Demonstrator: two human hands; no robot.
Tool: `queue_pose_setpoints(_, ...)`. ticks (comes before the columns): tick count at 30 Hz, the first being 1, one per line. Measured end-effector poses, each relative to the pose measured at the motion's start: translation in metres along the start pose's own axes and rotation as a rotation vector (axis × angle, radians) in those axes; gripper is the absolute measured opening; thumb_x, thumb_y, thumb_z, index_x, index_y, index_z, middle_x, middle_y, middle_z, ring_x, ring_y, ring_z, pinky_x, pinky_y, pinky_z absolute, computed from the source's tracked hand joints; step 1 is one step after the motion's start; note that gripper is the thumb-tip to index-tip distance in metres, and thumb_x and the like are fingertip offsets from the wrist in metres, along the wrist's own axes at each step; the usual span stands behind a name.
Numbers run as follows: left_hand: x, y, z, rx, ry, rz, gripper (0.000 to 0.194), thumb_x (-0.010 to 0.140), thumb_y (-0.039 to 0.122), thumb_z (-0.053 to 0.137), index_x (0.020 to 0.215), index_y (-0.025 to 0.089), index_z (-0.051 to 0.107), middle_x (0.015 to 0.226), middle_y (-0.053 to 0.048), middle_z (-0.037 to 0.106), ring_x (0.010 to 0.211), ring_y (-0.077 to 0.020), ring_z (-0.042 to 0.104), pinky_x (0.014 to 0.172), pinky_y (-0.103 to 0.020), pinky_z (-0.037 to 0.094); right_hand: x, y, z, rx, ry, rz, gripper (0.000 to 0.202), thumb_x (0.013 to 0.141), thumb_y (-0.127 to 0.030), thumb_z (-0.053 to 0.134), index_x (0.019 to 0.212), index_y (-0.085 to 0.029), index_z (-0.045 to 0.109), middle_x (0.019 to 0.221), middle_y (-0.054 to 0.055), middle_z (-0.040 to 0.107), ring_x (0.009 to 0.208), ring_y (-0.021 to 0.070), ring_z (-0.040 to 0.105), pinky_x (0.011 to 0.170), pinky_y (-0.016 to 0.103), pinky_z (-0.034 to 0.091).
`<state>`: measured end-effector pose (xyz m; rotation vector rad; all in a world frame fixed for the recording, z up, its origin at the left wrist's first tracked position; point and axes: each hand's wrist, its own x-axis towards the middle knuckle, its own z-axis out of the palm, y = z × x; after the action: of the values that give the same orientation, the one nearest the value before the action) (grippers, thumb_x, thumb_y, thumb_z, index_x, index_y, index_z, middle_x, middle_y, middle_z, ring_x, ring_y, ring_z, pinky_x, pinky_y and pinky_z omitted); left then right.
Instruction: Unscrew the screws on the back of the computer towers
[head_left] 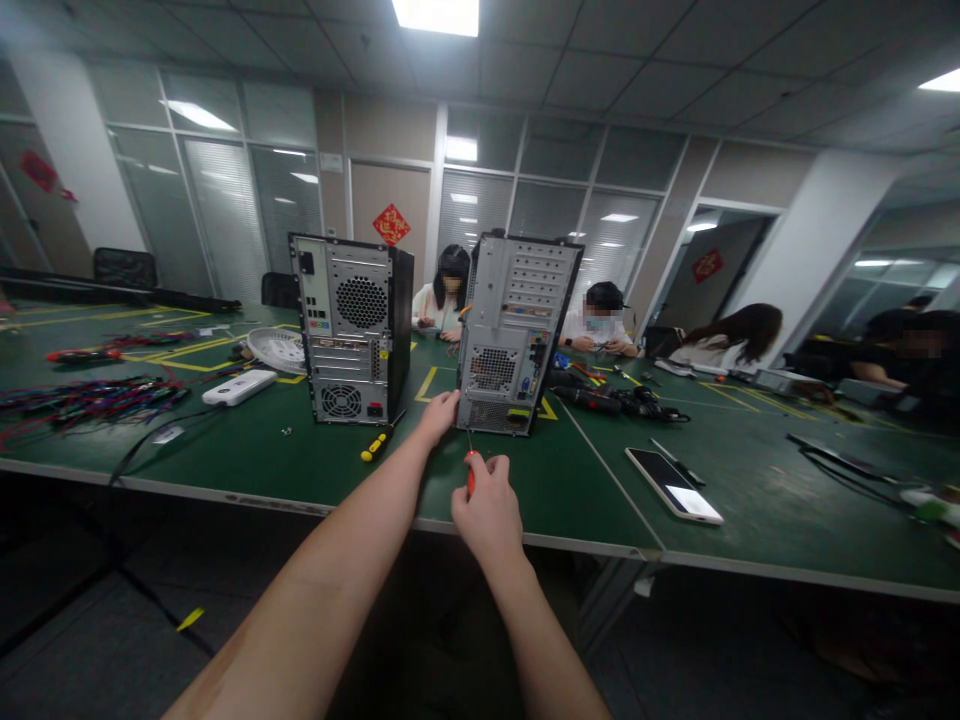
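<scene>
Two computer towers stand upright on the green table with their rear panels facing me. At the lower left edge of the right computer tower [499, 330], my left hand [441, 415] rests against the case, its fingers partly hidden. My right hand [491, 500] is closed round the orange-red handle of a screwdriver [472, 470]. The thin shaft points at the bottom left corner of that tower's rear; whether the tip touches a screw is too small to tell. A yellow-and-black screwdriver [377, 440] lies before the left computer tower [349, 335].
A smartphone [673, 484] lies to the right near the table's [600, 510] front edge. On the left are tangled wires [90, 398], a white power strip [240, 387] and a round white basket [276, 348]. Black cables [622, 398] lie right of the towers. Several people sit across the table.
</scene>
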<state>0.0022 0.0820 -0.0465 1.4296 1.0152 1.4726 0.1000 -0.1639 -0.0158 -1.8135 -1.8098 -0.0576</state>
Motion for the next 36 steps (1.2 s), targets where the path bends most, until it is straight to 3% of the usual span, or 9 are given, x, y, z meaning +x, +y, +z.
queue_pose_setpoints(5, -0.001, 0.002, 0.000, 0.000, -0.008, -0.018, 0.043, 0.089, 0.059, 0.062, 0.087, 0.017, 0.068, 0.082, -0.009, 0.070, 0.081, -0.0215, 0.065, 0.079, -0.033, 0.054, 0.001, 0.004, 0.002, 0.060, 0.006, -0.013, 0.040, 0.088, -0.012, 0.059, 0.126, -0.023, 0.063, 0.119, 0.008, 0.050, 0.092, 0.0161, 0.065, 0.081, 0.025, 0.049)
queue_pose_setpoints(10, -0.002, 0.003, 0.000, 0.009, -0.006, -0.019, 0.041, 0.090, 0.058, 0.061, 0.087, 0.017, 0.068, 0.083, -0.008, 0.070, 0.081, -0.0207, 0.066, 0.077, -0.032, 0.054, 0.008, 0.011, -0.001, 0.106, -0.016, -0.060, 0.034, 0.090, -0.020, 0.066, 0.123, -0.024, 0.067, 0.116, 0.007, 0.052, 0.094, 0.0161, 0.065, 0.087, 0.025, 0.050)
queue_pose_setpoints(15, -0.002, 0.002, 0.002, 0.011, 0.005, -0.027, 0.040, 0.093, 0.055, 0.059, 0.088, 0.016, 0.070, 0.087, -0.009, 0.072, 0.083, -0.0207, 0.067, 0.078, -0.031, 0.054, 0.016, 0.015, -0.009, 0.041, 0.014, -0.145, 0.023, 0.092, -0.025, 0.064, 0.114, -0.023, 0.072, 0.118, 0.007, 0.054, 0.086, 0.0140, 0.063, 0.079, 0.025, 0.049)
queue_pose_setpoints(24, -0.002, 0.002, 0.000, -0.005, -0.015, -0.045, 0.044, 0.091, 0.060, 0.061, 0.090, 0.017, 0.070, 0.080, -0.008, 0.071, 0.075, -0.0205, 0.066, 0.075, -0.033, 0.055, 0.008, 0.017, 0.001, -0.074, 0.122, -0.176, 0.021, 0.098, -0.027, 0.055, 0.114, -0.023, 0.068, 0.119, 0.005, 0.057, 0.077, 0.0115, 0.059, 0.069, 0.024, 0.041)
queue_pose_setpoints(29, -0.002, 0.003, 0.001, -0.003, -0.002, -0.026, 0.046, 0.090, 0.061, 0.062, 0.090, 0.016, 0.071, 0.080, -0.009, 0.071, 0.078, -0.0218, 0.067, 0.077, -0.034, 0.055, 0.011, 0.018, 0.000, -0.012, 0.064, -0.184, 0.017, 0.093, -0.026, 0.058, 0.108, -0.023, 0.065, 0.116, 0.004, 0.051, 0.074, 0.0105, 0.055, 0.070, 0.024, 0.042)
queue_pose_setpoints(33, -0.001, 0.002, 0.001, -0.009, 0.005, -0.022, 0.045, 0.090, 0.060, 0.063, 0.090, 0.016, 0.071, 0.081, -0.008, 0.072, 0.083, -0.0231, 0.069, 0.081, -0.035, 0.056, 0.013, 0.021, 0.000, 0.099, 0.025, -0.222, 0.026, 0.083, -0.017, 0.061, 0.109, -0.021, 0.062, 0.114, 0.006, 0.047, 0.083, 0.0135, 0.058, 0.078, 0.026, 0.047)
queue_pose_setpoints(36, 0.000, 0.001, 0.001, -0.014, 0.006, -0.026, 0.044, 0.090, 0.059, 0.064, 0.089, 0.016, 0.071, 0.084, -0.010, 0.074, 0.087, -0.0248, 0.069, 0.083, -0.036, 0.056, 0.014, 0.022, 0.002, 0.139, 0.023, -0.225, 0.029, 0.083, -0.016, 0.060, 0.111, -0.020, 0.063, 0.115, 0.007, 0.047, 0.087, 0.0158, 0.060, 0.081, 0.028, 0.049)
